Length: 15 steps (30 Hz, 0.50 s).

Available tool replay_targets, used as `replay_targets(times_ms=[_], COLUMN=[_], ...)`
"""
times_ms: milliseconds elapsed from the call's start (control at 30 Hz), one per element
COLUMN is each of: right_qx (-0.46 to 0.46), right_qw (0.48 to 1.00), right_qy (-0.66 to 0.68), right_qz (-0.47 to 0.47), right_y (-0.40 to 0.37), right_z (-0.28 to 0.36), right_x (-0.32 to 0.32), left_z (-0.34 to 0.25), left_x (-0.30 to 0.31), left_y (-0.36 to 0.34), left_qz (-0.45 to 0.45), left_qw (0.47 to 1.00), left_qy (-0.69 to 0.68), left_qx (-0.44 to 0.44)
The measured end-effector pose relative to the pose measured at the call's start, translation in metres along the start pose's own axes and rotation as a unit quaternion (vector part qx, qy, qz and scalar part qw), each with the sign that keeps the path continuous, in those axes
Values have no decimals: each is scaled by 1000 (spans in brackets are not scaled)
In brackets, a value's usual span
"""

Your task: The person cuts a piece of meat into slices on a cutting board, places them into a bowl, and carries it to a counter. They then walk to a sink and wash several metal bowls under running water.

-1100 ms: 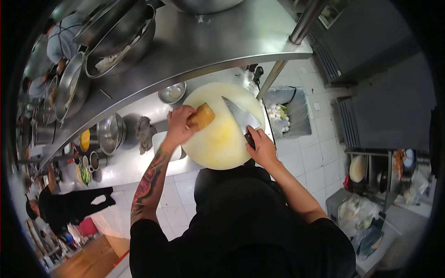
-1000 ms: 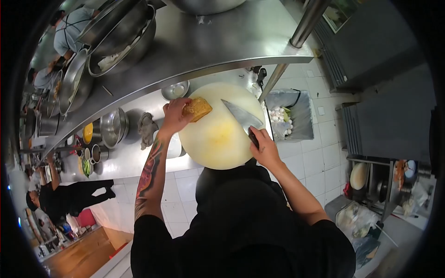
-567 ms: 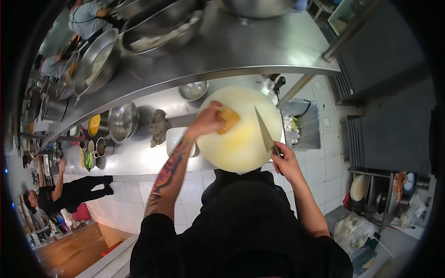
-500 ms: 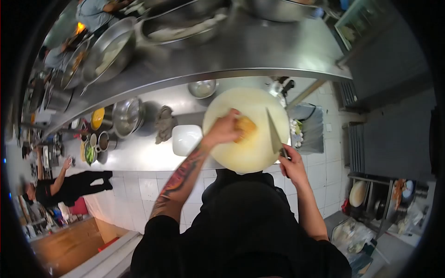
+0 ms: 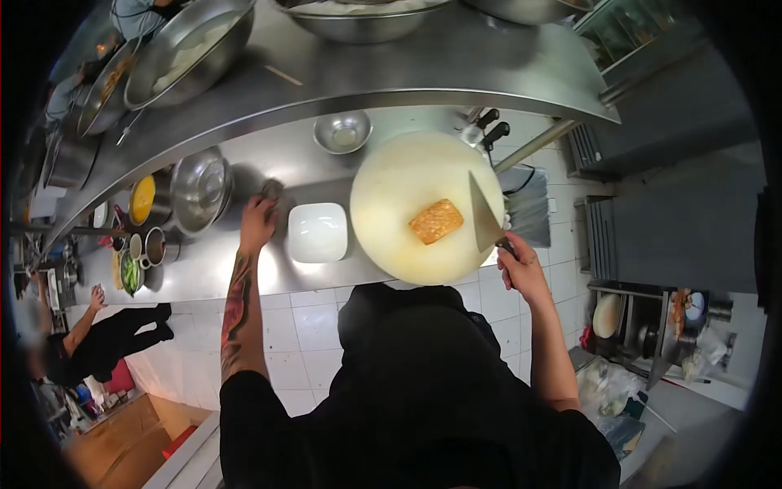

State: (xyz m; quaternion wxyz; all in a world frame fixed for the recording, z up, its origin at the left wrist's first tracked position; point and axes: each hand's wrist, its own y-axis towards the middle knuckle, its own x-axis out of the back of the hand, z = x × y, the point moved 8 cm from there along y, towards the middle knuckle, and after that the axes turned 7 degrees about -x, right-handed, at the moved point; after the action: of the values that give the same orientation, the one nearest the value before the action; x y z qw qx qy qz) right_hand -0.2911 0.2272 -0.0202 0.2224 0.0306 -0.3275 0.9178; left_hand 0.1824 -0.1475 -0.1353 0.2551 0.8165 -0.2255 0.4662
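Note:
My right hand (image 5: 524,265) is closed around the handle of a broad kitchen knife (image 5: 484,213), whose blade lies over the right side of a round, pale chopping board (image 5: 391,179). A golden-brown, roughly rectangular piece of food (image 5: 437,222) rests on the board, left of the blade and apart from it. Left of the board, my left hand (image 5: 258,222) is closed on a grey cloth (image 5: 273,189) on the steel counter; the hand covers most of the cloth. Between that hand and the board stands a white square bowl (image 5: 318,233) with nothing visible in it.
Steel bowls (image 5: 343,132) stand behind and left on the counter (image 5: 244,281). Above it, a steel shelf (image 5: 391,85) carries large bowls. Knife handles (image 5: 497,132) stick up behind the board. Another person (image 5: 98,346) is at the far left.
My left hand has left the food piece and moved left onto the grey cloth. The food is now uncovered. My right hand still holds the knife. The view has shifted slightly.

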Motion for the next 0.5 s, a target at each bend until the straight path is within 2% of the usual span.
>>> replay_targets(times_ms=[33,67,133,167,200,267,300,333,367,400,433,467,500], right_qx=[4,3,140,192,192,257,317,315,306,297,335,329,321], right_qw=[1000,1000,986,975,975,938,911,912,904,894,874,875,875], right_qy=[0,-3,-76,-94,-90,-203,-221,-217,-254,-291,-299,-295,-308], right_qz=[24,23,-40,-66,-70,-112,-147,-149,-156,-166,-189,-199,-193], right_y=[1,0,-7,-14,-18,-32,-36,-40,-42,-41,-46,-51,-57], right_z=[0,-6,12,22,28,40,46,43,42,43,42,41,40], right_x=[3,7,12,14,18,22,25,27,31,39,47,60,71], left_z=[15,20,15,5,-18,-40,-35,-29,-14,-3,18,54,43], left_x=[-6,-5,19,21,32,38,31,26,23,26,27,21,34], left_y=[-10,-28,-50,-51,-48,-55,-60,-65,-78,-94,-120,-147,-154], left_qz=[47,47,-43,-44,-60,-66,-26,12,-1,-9,-41,-96,-133], left_qw=[998,998,997,998,997,995,997,993,991,988,981,953,928], left_qy=[4,1,42,43,54,65,67,69,90,30,22,-142,-234], left_qx=[35,37,38,34,3,-30,33,94,101,148,187,249,258])
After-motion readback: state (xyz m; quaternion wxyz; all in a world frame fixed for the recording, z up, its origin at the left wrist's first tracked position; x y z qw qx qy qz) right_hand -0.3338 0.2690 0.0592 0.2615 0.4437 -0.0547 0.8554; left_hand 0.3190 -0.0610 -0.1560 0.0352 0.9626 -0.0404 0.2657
